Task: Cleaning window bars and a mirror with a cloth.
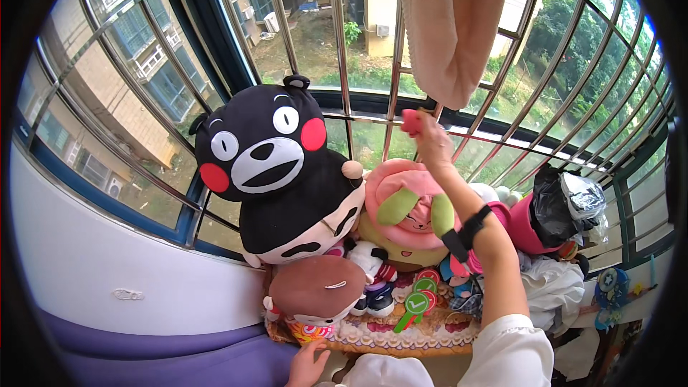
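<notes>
My right hand reaches up to the metal window bars and holds a small pink object, whose kind I cannot tell. Below that arm sits a pink and yellow-green plush toy with green leaf-like ears. To its left leans a large black plush bear with red cheeks. My left hand is low in the view with fingers apart, just below a brown plush toy and the edge of the patterned tablecloth. A small panda plush stands beside the brown toy.
A beige cloth hangs in front of the steel window bars. Green and red paddle signs lie on the tablecloth. At right are a pink bin with a black plastic bag and crumpled white fabric. Purple upholstery borders the left.
</notes>
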Demonstrator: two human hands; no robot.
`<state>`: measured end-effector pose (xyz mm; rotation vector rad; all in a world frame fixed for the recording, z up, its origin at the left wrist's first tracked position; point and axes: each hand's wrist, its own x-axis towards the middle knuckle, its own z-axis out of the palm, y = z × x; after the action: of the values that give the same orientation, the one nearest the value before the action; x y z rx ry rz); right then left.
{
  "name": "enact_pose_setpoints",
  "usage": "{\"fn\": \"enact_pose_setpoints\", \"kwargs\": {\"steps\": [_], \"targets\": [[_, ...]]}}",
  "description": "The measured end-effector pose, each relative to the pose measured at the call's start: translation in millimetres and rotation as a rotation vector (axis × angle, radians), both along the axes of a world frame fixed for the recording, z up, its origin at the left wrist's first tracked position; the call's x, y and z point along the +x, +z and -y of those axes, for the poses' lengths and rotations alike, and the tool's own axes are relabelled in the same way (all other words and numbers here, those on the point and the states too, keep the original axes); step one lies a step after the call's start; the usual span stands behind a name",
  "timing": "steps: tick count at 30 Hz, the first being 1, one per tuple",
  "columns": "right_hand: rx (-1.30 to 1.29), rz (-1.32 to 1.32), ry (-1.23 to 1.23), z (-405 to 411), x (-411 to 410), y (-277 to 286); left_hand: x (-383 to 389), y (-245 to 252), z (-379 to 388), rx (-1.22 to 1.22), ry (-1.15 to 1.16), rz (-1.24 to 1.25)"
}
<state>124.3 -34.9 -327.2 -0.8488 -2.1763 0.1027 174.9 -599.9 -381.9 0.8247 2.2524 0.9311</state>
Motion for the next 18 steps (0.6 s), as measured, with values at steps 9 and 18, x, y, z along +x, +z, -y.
{"fn": "enact_pose_setpoints", "kwargs": {"steps": [9, 18], "targets": [[-0.016, -0.201, 0.16, 41, -109, -14, 16, -20, -15, -0.11, -0.035, 0.017], [0.286, 0.258, 0.125, 14, -66, 4, 25, 10, 2, -0.134, 0.127, 0.264]]}}
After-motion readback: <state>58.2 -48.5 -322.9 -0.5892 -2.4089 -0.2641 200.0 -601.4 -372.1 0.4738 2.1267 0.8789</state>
